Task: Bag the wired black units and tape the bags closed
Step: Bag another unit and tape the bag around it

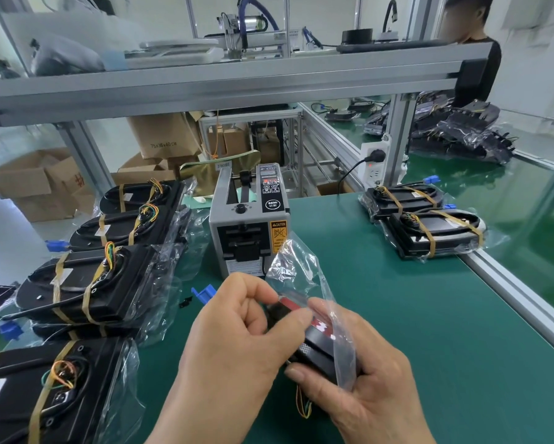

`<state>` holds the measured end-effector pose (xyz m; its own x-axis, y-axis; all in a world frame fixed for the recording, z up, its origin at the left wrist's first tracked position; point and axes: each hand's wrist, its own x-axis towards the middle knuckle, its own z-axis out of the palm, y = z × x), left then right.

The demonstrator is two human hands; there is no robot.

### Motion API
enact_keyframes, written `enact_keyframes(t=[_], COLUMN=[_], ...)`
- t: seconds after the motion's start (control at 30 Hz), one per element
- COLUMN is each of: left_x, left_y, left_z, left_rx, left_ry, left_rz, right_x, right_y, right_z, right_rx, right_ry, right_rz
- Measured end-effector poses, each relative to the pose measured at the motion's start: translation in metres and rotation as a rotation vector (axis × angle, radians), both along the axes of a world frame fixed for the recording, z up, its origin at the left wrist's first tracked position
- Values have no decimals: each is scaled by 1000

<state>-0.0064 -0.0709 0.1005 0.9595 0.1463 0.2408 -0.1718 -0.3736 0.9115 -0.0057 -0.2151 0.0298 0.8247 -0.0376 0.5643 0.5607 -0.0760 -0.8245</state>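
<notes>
Both hands are busy at the near edge of the mat [429, 315]. Your right hand [375, 386] grips the black unit [317, 346] from beneath, thumb curled across its near end. Your left hand [234, 334] pinches the film of the clear bag [301, 267] at the unit's top edge, and the rest of the bag stands up loose above. The unit sits partly inside the bag, and its wires [303, 408] hang out below your right palm. A red and white strip shows on its face, but no print on it is legible.

Judging by the one-handed hold, the unit is light and its shell stiff, so take it by the body's long edges. Keep off the wires: they are thin and likely weak where they enter the case. The film looks soft and slick, so pinch it at the mouth and let the unit slide in.

To your left lies a row [89, 283] of bagged units strapped with tan bands, their bag ends loose. Ahead stands the dispenser [250, 232], marked "SEMI" in a black disc with a yellow "CAUTION" label; its smaller print is too fine to read. On the right a pair [429, 225] of bagged units lies touching. Farther back, a carton [163, 136] reads "75x36x40 CM".
</notes>
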Motion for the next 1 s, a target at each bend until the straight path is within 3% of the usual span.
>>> enact_keyframes(t=[0.13, 0.27, 0.4, 0.57, 0.67, 0.73, 0.83, 1.0], left_x=[-1, 4, 4, 3, 2, 5, 12, 28], left_y=[2, 8, 9, 10, 22, 36, 47, 50], left_z=[1, 3, 2, -6, -18, -28, -37, -43], left_rx=[5, -238, -334, -361, -261, -168, -69, -277], left_ry=[17, 131, 145, 109, -3, -51, -12, 15], left_rz=[-28, -109, -150, -163, -50, 29, -24, -115], right_x=[0, -1, -2, -2, -2, -1, 2, 13], right_y=[0, -2, -2, -2, -7, -12, -16, -11], right_z=[-2, 5, 7, 8, 12, 15, 14, 0], right_rx=[11, -73, -84, -64, -42, 10, 195, 342], right_ry=[21, -11, -5, 11, 45, 62, 65, 12], right_rz=[37, -48, -47, -36, -32, -7, 72, 55])
